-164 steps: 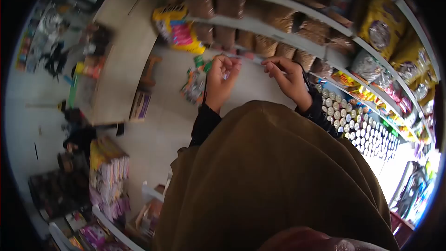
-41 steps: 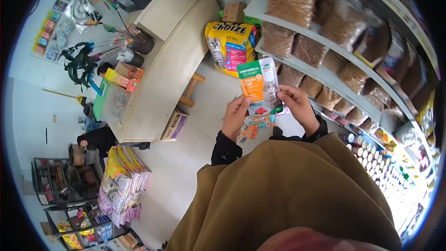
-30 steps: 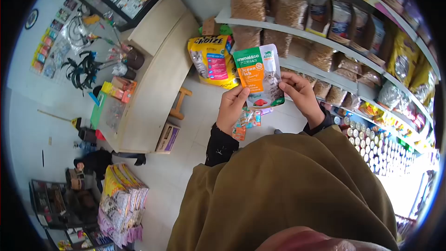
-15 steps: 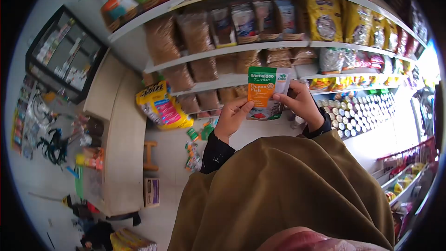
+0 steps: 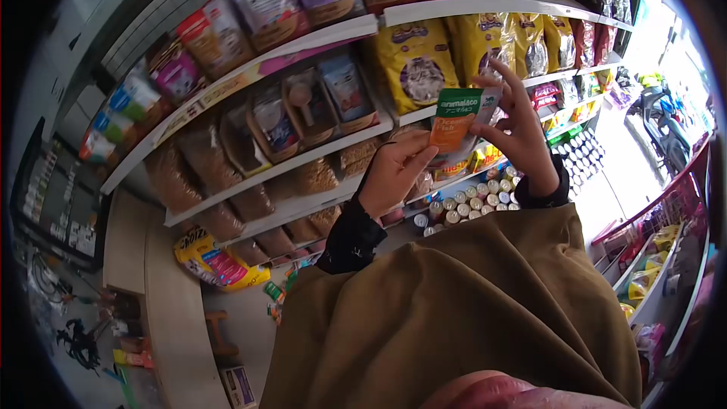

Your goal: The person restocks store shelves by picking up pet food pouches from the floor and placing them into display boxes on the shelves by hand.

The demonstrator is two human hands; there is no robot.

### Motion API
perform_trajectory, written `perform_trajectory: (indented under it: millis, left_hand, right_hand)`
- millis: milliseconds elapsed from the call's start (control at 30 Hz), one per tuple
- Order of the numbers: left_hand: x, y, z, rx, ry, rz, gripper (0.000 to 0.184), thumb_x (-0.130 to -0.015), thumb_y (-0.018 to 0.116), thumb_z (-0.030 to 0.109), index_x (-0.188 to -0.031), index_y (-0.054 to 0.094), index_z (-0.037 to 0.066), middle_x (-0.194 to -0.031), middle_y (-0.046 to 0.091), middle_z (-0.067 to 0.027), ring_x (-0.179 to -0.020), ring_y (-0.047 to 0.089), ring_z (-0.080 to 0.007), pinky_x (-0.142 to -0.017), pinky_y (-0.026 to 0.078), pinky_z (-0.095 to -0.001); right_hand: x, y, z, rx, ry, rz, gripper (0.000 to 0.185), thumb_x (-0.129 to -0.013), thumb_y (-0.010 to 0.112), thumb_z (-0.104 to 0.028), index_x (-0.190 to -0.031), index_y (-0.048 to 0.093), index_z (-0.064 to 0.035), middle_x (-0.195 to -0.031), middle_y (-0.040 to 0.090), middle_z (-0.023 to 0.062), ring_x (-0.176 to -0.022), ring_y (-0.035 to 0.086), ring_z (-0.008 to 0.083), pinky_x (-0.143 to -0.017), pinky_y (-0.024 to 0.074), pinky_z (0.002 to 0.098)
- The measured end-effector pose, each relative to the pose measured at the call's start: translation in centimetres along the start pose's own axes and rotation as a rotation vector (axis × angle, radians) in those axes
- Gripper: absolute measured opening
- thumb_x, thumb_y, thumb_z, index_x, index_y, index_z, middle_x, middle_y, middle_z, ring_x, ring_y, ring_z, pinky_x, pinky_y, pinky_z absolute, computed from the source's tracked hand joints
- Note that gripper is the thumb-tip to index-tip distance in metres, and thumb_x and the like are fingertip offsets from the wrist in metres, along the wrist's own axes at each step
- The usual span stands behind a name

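Note:
A green, orange and white Ocean Fish food pouch (image 5: 457, 123) is held up in front of my chest, its printed front towards me. My left hand (image 5: 400, 172) grips its lower left edge, thumb on the front and fingers behind. At the right edge is my right hand (image 5: 524, 132), its thumb pressed on the front of the pouch. Some of its fingers stretch up beside the top corner; the others are partly hidden. The lower part of the pouch is partly covered by my left hand.
Shelves of pet food curve ahead, with large yellow bags (image 5: 416, 68) behind the pouch and boxed pouches (image 5: 348, 91) to the left. Several cans (image 5: 473, 201) stand low down. A yellow sack (image 5: 219, 257) leans near a wooden counter (image 5: 170, 295). A red-edged rack (image 5: 659, 189) is at right.
The view has swung right and closer to the shelves. The pouch has tilted, and the fingers of my right hand have lifted and spread near its top corner.

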State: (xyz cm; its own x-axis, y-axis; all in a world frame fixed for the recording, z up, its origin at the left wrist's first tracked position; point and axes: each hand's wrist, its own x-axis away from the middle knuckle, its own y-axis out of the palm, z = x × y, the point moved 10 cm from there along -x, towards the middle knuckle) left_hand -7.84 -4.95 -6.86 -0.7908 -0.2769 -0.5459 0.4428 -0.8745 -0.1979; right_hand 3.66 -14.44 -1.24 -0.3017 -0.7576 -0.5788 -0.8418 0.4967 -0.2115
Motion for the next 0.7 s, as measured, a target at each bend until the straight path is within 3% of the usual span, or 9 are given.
perform_trajectory:
  millis: [67, 100, 200, 367, 467, 500, 600, 667, 700]
  left_hand:
    - [-2.1, 0.6, -0.4, -0.131, 0.041, 0.052, 0.023, -0.091, 0.052, 0.01, -0.109, 0.06, -0.002, -0.101, 0.061, -0.0095, -0.09, 0.057, -0.0158, -0.08, 0.044, -0.0266]
    - [-3.0, 1.0, -0.7, -0.13, 0.042, 0.049, 0.023, -0.091, 0.052, 0.01, -0.109, 0.06, -0.002, -0.101, 0.061, -0.0095, -0.09, 0.057, -0.0158, -0.08, 0.044, -0.0266]
    - [-5.0, 1.3, -1.5, -0.174, 0.019, 0.102, 0.023, -0.09, 0.052, 0.008, -0.11, 0.059, -0.003, -0.103, 0.059, -0.0121, -0.09, 0.058, -0.0187, -0.082, 0.043, -0.0266]
    - [-9.1, 2.1, -1.6, -0.056, -0.085, 0.109, 0.034, -0.088, 0.056, 0.011, -0.12, 0.052, 0.0, -0.118, 0.051, -0.0165, -0.099, 0.055, -0.0226, -0.086, 0.042, -0.0304]
    - [-12.0, 1.3, 1.4, -0.42, 0.182, 0.21, 0.051, -0.084, 0.061, 0.018, -0.13, 0.042, 0.005, -0.13, 0.037, -0.0179, -0.11, 0.049, -0.0265, -0.09, 0.04, -0.0346]
    - [-13.3, 1.2, 1.3, -0.418, 0.18, 0.214, 0.051, -0.084, 0.061, 0.018, -0.13, 0.042, 0.005, -0.13, 0.037, -0.0179, -0.11, 0.049, -0.0265, -0.09, 0.04, -0.0346]
    - [-18.1, 2.4, 1.6, -0.69, 0.302, 0.164, 0.056, -0.083, 0.062, 0.026, -0.132, 0.039, 0.011, -0.135, 0.029, -0.0172, -0.121, 0.038, -0.0282, -0.098, 0.032, -0.039]
    - [-21.3, 4.2, 2.5, -1.083, 0.539, 0.154, 0.051, -0.082, 0.062, 0.027, -0.128, 0.043, 0.017, -0.135, 0.031, -0.0152, -0.128, 0.028, -0.0303, -0.103, 0.023, -0.0435]
    - [-23.3, 3.7, 1.8, -1.081, 0.538, 0.155, 0.051, -0.082, 0.062, 0.027, -0.128, 0.043, 0.017, -0.135, 0.031, -0.0152, -0.128, 0.028, -0.0303, -0.103, 0.023, -0.0435]
  right_hand:
    - [-1.4, -2.2, -1.3, 0.276, -0.094, 0.031, 0.051, -0.077, 0.067, -0.001, -0.123, 0.046, -0.0027, -0.12, 0.051, 0.0077, -0.101, 0.055, 0.0118, -0.066, 0.049, 0.0201]
    - [-2.2, -3.2, -1.5, 0.278, -0.093, 0.034, 0.051, -0.077, 0.067, -0.001, -0.123, 0.046, -0.0027, -0.12, 0.051, 0.0077, -0.101, 0.055, 0.0118, -0.066, 0.049, 0.0201]
    - [-4.7, -3.1, -1.1, 0.412, -0.106, -0.249, 0.046, -0.078, 0.066, -0.002, -0.119, 0.046, -0.0039, -0.114, 0.051, 0.0062, -0.099, 0.055, 0.013, -0.063, 0.0499, 0.0199]
    - [-9.3, -7.4, -1.1, 0.484, -0.187, -0.288, 0.042, -0.078, 0.065, 0.0, -0.115, 0.046, -0.004, -0.107, 0.051, 0.0061, -0.098, 0.056, 0.0147, -0.064, 0.0509, 0.0215]
    - [-13.2, -13.5, -3.7, 0.358, -0.415, -0.081, 0.039, -0.076, 0.064, 0.001, -0.111, 0.047, -0.0046, -0.102, 0.052, 0.008, -0.097, 0.056, 0.0166, -0.067, 0.0509, 0.023]
    - [-14.6, -15.2, -4.6, 0.282, -0.48, -0.041, 0.039, -0.077, 0.064, 0.001, -0.111, 0.047, -0.0052, -0.099, 0.053, 0.0094, -0.096, 0.057, 0.0182, -0.068, 0.0507, 0.0239]
    - [-18.6, -19.5, -6.7, 0.218, -0.317, 0.077, 0.043, -0.082, 0.064, -0.012, -0.119, 0.044, -0.0047, -0.103, 0.054, 0.0079, -0.09, 0.057, 0.0179, -0.072, 0.0478, 0.0306]
    - [-21.6, -20.7, -6.9, 0.252, -0.387, 0.109, 0.038, -0.083, 0.062, -0.008, -0.117, 0.045, -0.0044, -0.099, 0.054, 0.0056, -0.085, 0.056, 0.0134, -0.068, 0.0477, 0.0263]
    - [-22.8, -21.3, -7.3, 0.284, -0.468, 0.149, 0.033, -0.085, 0.059, -0.005, -0.115, 0.045, -0.0041, -0.094, 0.055, 0.0033, -0.081, 0.056, 0.0089, -0.063, 0.0477, 0.022]
